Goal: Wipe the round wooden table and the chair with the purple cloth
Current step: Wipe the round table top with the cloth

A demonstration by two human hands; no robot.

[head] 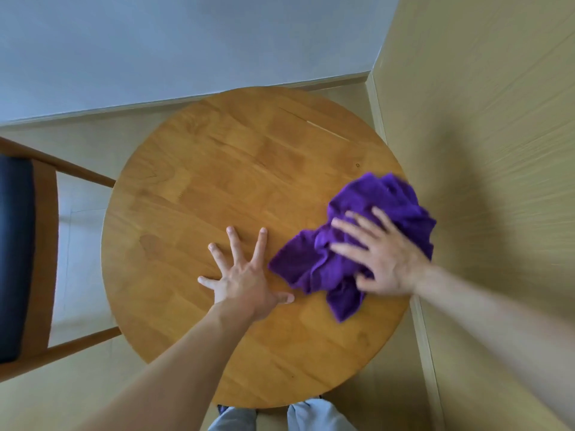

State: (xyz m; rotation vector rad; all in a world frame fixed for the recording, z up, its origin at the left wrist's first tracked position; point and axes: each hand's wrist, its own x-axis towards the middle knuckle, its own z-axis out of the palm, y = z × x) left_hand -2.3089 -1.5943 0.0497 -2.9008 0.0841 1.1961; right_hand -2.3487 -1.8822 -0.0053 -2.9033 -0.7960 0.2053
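The round wooden table [217,169] fills the middle of the head view. A crumpled purple cloth [382,197] lies on its right side, partly over the edge. My right hand [379,253] presses flat on the cloth with fingers spread, and is blurred. My left hand [242,275] rests flat on the bare tabletop just left of the cloth, fingers spread wide, holding nothing. The chair [43,253], wooden-framed with a dark seat pad, stands at the left, its legs reaching toward the table's edge.
A pale wall [186,42] runs behind the table and a beige wall [497,150] stands close on the right, so the table sits in a corner. My legs [311,418] show below the table's near edge.
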